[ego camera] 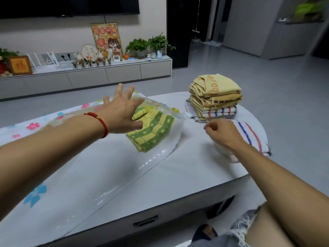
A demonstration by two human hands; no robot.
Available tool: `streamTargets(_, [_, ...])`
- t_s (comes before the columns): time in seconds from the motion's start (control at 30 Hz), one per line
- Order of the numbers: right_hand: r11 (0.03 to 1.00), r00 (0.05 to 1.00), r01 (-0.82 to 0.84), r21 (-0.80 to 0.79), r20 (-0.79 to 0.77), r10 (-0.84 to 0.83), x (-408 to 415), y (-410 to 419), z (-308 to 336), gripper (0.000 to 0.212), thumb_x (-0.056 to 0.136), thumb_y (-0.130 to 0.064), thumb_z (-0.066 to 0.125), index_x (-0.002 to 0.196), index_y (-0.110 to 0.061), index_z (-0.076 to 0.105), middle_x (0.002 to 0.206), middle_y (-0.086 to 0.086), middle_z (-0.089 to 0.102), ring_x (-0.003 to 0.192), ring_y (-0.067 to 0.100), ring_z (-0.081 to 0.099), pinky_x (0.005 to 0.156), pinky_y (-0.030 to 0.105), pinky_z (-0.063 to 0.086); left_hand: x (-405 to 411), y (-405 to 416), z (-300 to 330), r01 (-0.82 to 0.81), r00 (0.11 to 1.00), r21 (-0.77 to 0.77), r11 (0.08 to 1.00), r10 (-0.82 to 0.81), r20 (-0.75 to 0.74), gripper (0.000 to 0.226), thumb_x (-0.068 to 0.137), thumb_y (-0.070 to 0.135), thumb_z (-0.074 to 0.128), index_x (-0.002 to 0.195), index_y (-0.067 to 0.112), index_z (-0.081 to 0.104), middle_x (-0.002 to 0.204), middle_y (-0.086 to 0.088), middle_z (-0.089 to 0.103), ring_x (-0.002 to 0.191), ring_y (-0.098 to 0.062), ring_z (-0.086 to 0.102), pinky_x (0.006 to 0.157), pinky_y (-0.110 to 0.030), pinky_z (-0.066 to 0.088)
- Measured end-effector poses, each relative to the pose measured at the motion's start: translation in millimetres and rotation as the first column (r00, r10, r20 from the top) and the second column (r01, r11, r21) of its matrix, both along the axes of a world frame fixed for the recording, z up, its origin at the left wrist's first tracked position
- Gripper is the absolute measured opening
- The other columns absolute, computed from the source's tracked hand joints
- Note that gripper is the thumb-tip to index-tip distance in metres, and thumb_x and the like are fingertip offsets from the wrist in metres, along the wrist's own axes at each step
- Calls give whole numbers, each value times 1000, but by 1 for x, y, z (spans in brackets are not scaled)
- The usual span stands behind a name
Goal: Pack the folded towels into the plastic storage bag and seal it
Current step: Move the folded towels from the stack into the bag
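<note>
A person seated at a long white table (187, 168) reaches out with both bare arms. The left hand (122, 111), a red cord bracelet (101, 122) at its wrist, is spread wide with fingers straight and gripping nothing; it hovers at the mouth of a large clear plastic storage bag printed with pink and blue flowers (99, 175), and whether the palm touches the film cannot be told. The bag lies flat along the table under the left forearm. Just beyond the left thumb, a folded yellow-and-green checked towel (153, 129) sits at the bag's open end, apparently inside the film. The right hand (222, 132) hangs over the table with fingers curled loosely and thumb near the forefinger; it appears to hold nothing. Under and beside the right wrist lies a white towel with blue and red stripes (252, 138). Past the right hand's fingertips stands a stack of folded yellow and striped towels (215, 98), outside the bag and well apart from the left hand.
</note>
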State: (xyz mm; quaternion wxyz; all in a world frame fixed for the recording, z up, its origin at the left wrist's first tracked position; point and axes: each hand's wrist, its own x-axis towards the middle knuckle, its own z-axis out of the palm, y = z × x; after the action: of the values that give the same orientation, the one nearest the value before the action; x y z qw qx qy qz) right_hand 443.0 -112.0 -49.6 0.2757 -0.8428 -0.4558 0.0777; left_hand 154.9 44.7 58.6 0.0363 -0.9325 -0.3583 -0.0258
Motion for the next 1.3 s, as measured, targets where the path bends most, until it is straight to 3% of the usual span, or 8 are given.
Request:
streamTargets(0.1, [959, 948, 272, -82, 194, -252, 50, -34, -12, 34, 93, -30, 57, 118, -17, 76, 119, 13, 72, 106, 36, 65, 88, 43, 55, 1, 0, -7, -11, 1000, -30, 999, 12, 28, 85, 81, 53, 67, 152, 30, 25, 164, -9, -2, 149, -37, -9, 113, -70, 13])
streamTargets(0.27, [905, 966, 204, -373, 224, -126, 61, -44, -32, 63, 83, -76, 54, 127, -30, 60, 130, 6, 59, 116, 30, 55, 96, 48, 50, 1, -2, -14, 0, 1000, -27, 1000, 1, 27, 85, 81, 53, 67, 151, 29, 25, 164, -10, 1, 149, -38, -9, 113, -70, 17])
streamTargets(0.73, [968, 946, 50, -246, 324, 33, 47, -62, -10, 6, 80, -28, 65, 78, -22, 63, 78, -1, 67, 73, 24, 59, 57, 31, 42, 5, -4, -15, -9, 1000, -21, 1000, 9, 23, 85, 80, 51, 68, 151, 26, 28, 165, -6, 2, 149, -38, -6, 112, -70, 18])
streamTargets(0.87, [966, 991, 87, -245, 118, -59, 57, -61, -20, 41, 93, -53, 58, 77, -20, 73, 75, 1, 67, 72, 19, 61, 58, 31, 44, 5, -4, -17, 2, 1000, -19, 1000, -2, 18, 85, 80, 51, 68, 151, 26, 28, 165, -6, 2, 149, -38, -6, 111, -71, 19])
streamTargets(1.0, [914, 940, 338, -223, 134, -315, 87, -59, -31, 42, 100, -44, 50, 136, -24, 58, 130, 17, 58, 114, 36, 57, 93, 48, 53, 6, -6, -19, 0, 1000, -27, 1000, 0, 9, 83, 81, 51, 67, 151, 26, 29, 165, -6, 2, 149, -38, -6, 111, -72, 19])
streamTargets(1.1, [884, 950, 301, -357, 25, -313, 91, -58, -30, 48, 98, -30, 58, 143, -31, 44, 129, 15, 57, 111, 35, 54, 89, 45, 51, 6, -7, -20, 0, 1000, -17, 1000, -1, -14, 80, 81, 52, 66, 149, 26, 32, 165, -5, 5, 149, -38, -4, 110, -72, 20])
streamTargets(1.2, [921, 878, 230, -315, -341, -336, 87, -60, -11, 56, 88, -10, 76, 133, -30, 50, 121, 11, 52, 105, 33, 56, 80, 43, 52, 3, -9, -19, -6, 998, 1, 1000, 6, -69, 76, 82, 55, 63, 148, 29, 35, 164, -6, 11, 149, -38, 0, 110, -72, 19])
streamTargets(1.3, [954, 605, 80, -290, -746, -278, 69, -72, 3, 47, 91, 2, 69, 128, -26, 62, 122, 16, 65, 102, 35, 71, 87, 48, 61, -2, -11, -17, -50, 986, -1, 999, 49, -161, 67, 82, 57, 60, 143, 35, 43, 159, -8, 24, 145, -41, 10, 107, -73, 24])
